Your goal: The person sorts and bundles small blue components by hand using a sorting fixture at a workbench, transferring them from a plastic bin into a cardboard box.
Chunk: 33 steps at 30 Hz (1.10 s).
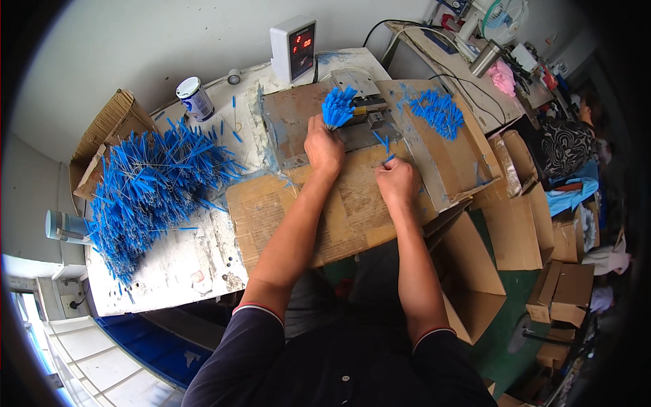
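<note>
My left hand (pixel 323 147) grips a bunch of thin blue sticks (pixel 337 106), their tips fanned upward beside a small metal press (pixel 363 112) on a worn metal plate (pixel 291 122). To the right, my right hand (pixel 397 180) rests on the cardboard-covered bench (pixel 298 210) and pinches a single blue stick (pixel 389 159). A large heap of blue sticks with wire tails (pixel 146 186) lies at the bench's left. A smaller pile of blue sticks (pixel 437 112) sits on a cardboard sheet at the right.
A white box with red digits (pixel 293 49) stands at the back. A tin can (pixel 195 98) and an open carton (pixel 108 132) are at the back left. Cardboard boxes (pixel 563 292) crowd the floor on the right. A fan (pixel 505 17) sits on a far table.
</note>
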Tool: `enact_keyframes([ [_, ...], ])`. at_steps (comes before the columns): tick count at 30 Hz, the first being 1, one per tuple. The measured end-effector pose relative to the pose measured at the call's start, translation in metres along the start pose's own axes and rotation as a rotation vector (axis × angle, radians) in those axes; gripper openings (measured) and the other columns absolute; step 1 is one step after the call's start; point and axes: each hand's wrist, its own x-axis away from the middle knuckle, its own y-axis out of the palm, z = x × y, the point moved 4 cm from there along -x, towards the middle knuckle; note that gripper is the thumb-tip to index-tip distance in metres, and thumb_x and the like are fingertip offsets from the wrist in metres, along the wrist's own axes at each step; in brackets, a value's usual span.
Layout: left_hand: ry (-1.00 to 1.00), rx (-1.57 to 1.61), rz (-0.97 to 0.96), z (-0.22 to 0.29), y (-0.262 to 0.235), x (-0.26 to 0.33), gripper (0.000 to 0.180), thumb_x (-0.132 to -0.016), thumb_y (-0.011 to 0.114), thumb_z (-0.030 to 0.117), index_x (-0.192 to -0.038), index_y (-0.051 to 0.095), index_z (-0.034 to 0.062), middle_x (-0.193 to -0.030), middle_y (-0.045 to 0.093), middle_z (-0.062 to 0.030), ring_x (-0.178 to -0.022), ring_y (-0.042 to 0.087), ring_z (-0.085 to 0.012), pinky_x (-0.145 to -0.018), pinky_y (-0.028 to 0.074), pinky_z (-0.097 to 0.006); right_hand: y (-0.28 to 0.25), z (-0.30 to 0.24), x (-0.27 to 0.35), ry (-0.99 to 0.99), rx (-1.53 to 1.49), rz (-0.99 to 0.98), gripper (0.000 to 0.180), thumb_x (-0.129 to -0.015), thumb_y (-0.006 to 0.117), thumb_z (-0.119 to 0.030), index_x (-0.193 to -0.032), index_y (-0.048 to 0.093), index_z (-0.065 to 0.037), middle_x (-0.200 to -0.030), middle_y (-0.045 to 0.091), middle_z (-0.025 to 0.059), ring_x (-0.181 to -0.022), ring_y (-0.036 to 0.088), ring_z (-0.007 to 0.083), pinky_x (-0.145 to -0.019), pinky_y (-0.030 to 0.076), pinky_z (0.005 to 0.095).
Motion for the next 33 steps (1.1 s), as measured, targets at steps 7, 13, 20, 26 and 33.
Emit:
enact_keyframes([
  [7, -0.008, -0.003, -0.003, -0.001, -0.002, -0.002, 0.024, -0.081, 0.064, 0.0, -0.104, 0.059, 0.0054, -0.104, 0.06, -0.0176, -0.095, 0.06, -0.044, -0.081, 0.048, -0.05, -0.012, -0.02, 0.009, 0.073, 0.09, 0.021, 0.024, -0.079, 0.069, -0.032, -0.084, 0.073, -0.01, -0.085, 0.072, 0.0168, -0.086, 0.069, 0.0388, -0.078, 0.053, 0.049],
  [13, -0.026, 0.037, 0.019, -0.002, -0.005, -0.002, 0.025, -0.081, 0.065, 0.0, -0.105, 0.058, 0.0048, -0.104, 0.06, -0.018, -0.096, 0.059, -0.0447, -0.082, 0.047, -0.051, -0.009, 0.006, -0.001, 0.067, -0.093, 0.073, 0.026, -0.08, 0.072, -0.03, -0.083, 0.072, -0.004, -0.076, 0.07, 0.0155, -0.07, 0.068, 0.0299, -0.066, 0.052, 0.0413],
  [20, -0.056, 0.119, 0.102, -0.005, -0.008, -0.001, 0.025, -0.082, 0.064, -0.003, -0.106, 0.058, 0.0039, -0.105, 0.06, -0.0197, -0.098, 0.058, -0.0462, -0.083, 0.047, -0.05, 0.009, -0.018, -0.018, -0.185, -0.378, 0.077, 0.017, -0.085, 0.072, -0.014, -0.079, 0.068, 0.002, -0.063, 0.065, 0.0107, -0.056, 0.057, 0.0135, -0.057, 0.047, 0.0329],
  [26, -0.077, 0.133, 0.077, -0.004, -0.006, -0.002, 0.026, -0.081, 0.065, -0.004, -0.105, 0.058, 0.0039, -0.104, 0.06, -0.0193, -0.098, 0.058, -0.0458, -0.082, 0.047, -0.05, 0.024, -0.032, -0.055, -0.194, -0.322, 0.1, 0.02, -0.084, 0.073, -0.021, -0.078, 0.068, -0.002, -0.071, 0.068, 0.0161, -0.065, 0.068, 0.0301, -0.062, 0.051, 0.0407],
  [33, -0.054, 0.133, 0.08, -0.003, -0.006, -0.003, 0.026, -0.082, 0.065, -0.003, -0.106, 0.058, 0.0043, -0.102, 0.06, -0.0189, -0.096, 0.059, -0.0455, -0.081, 0.047, -0.05, 0.035, -0.033, -0.07, -0.136, -0.24, 0.139, 0.02, -0.083, 0.073, -0.027, -0.079, 0.071, -0.007, -0.077, 0.07, 0.0165, -0.074, 0.069, 0.0375, -0.066, 0.053, 0.0457],
])
